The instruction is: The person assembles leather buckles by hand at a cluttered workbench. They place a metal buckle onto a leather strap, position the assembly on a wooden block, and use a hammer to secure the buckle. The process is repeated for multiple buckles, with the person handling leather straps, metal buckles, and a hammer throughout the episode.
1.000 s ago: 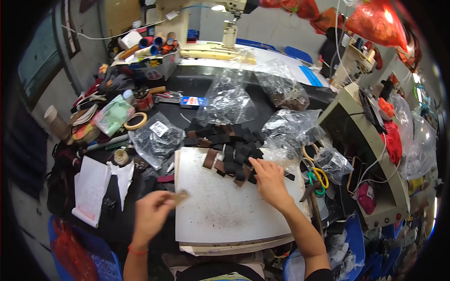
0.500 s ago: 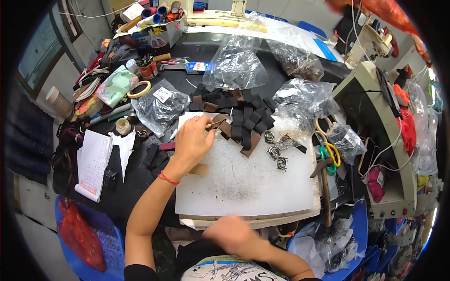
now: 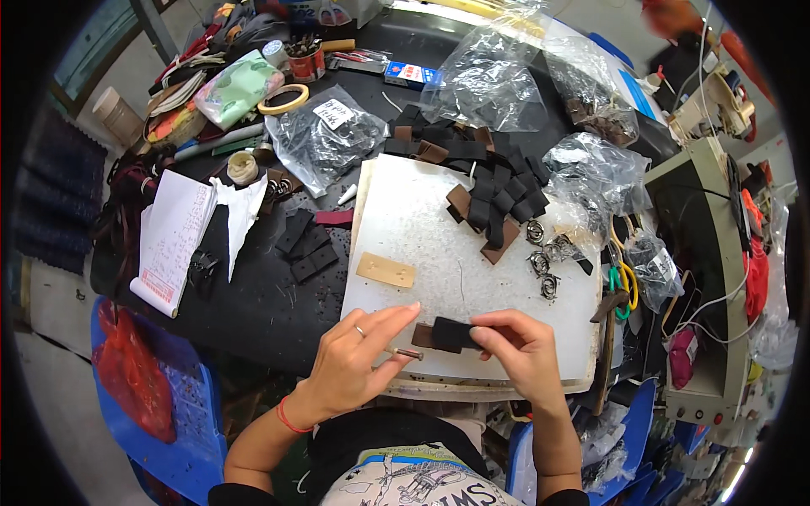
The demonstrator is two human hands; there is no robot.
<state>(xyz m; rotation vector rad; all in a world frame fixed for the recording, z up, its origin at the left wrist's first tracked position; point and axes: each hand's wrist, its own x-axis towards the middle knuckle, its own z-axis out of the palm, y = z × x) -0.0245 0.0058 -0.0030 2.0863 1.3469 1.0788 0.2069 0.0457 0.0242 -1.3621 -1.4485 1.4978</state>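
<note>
Near the front edge of the white board point(image 3: 405, 219), my right hand point(image 3: 525, 350) pinches a black strap piece point(image 3: 450, 335) between thumb and fingers. A brown strap piece point(image 3: 423, 336) shows at its left, partly under it. My left hand point(image 3: 354, 358) is just left of these, fingers stretched toward them. Between its thumb and palm sits a thin rod-shaped tool point(image 3: 408, 352) with a dark tip; its exact kind is unclear. Farther up the board lies a tan template strip with small holes point(image 3: 386, 270). Black strap pieces point(image 3: 506, 190) and some brown ones are heaped beyond.
Metal rings point(image 3: 540, 263) lie at the board's right, beside scissors point(image 3: 626, 282). Clear plastic bags point(image 3: 489, 80) stand behind the heap. Black pieces point(image 3: 305, 244) and a notepad point(image 3: 173, 240) are at left. A beige machine housing point(image 3: 704, 278) stands at far right.
My left hand has drawn back from the heap to the board's front. My right hand has come up onto the board and now holds a black strap piece. The view has shifted.
</note>
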